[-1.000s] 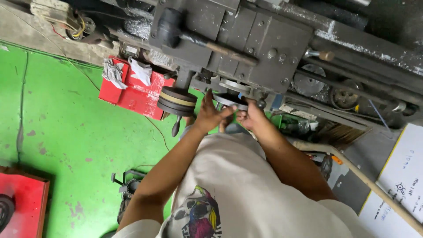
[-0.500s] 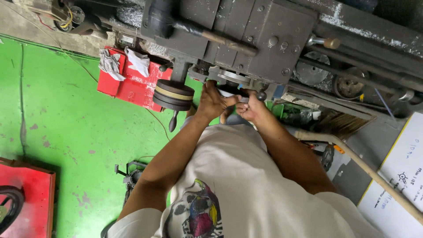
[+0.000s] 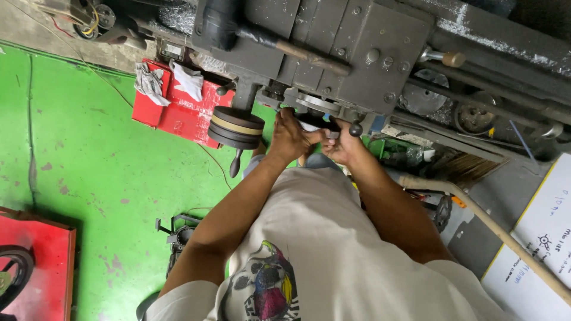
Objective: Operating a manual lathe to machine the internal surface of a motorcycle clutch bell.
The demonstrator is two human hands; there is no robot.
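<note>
**Both hands on a small handwheel at the front of a grey lathe carriage**

Far left: red bench or cabinet [image 3: 35, 261] corner with a black ring-shaped part on it, standing on the green painted floor [image 3: 89, 154]. Further up, a red toolbox [image 3: 172, 110] with two crumpled grey rags [image 3: 151, 83] on top, pushed against the machine base.

Centre-left: large black handwheel [image 3: 237, 126] with a tan band around it and a dark crank handle hanging below. Untouched, just beside the left hand.

Centre: left hand [image 3: 289, 138] curls over the near side of a small silvery handwheel [image 3: 314, 107] on the apron of the grey lathe [image 3: 357, 53]. Right hand [image 3: 340, 145] closes in from the other side, fingers wrapped around something dark under the wheel; exactly what they pinch is hidden. The hands almost touch each other. A black ball knob [image 3: 355, 129] sits just beside the right hand.

Handling judgement: the small handwheel is rigid metal fixed on its shaft, so it turns rather than lifts; likely oily, so slippery. Best hold is the rim or its stub handle, with a full wrap.

Right: long wooden broom handle [image 3: 493, 229] runs diagonally, with white paper sheets [image 3: 535, 249] under it. Lathe lead screw and rods run off towards the top right.
</note>
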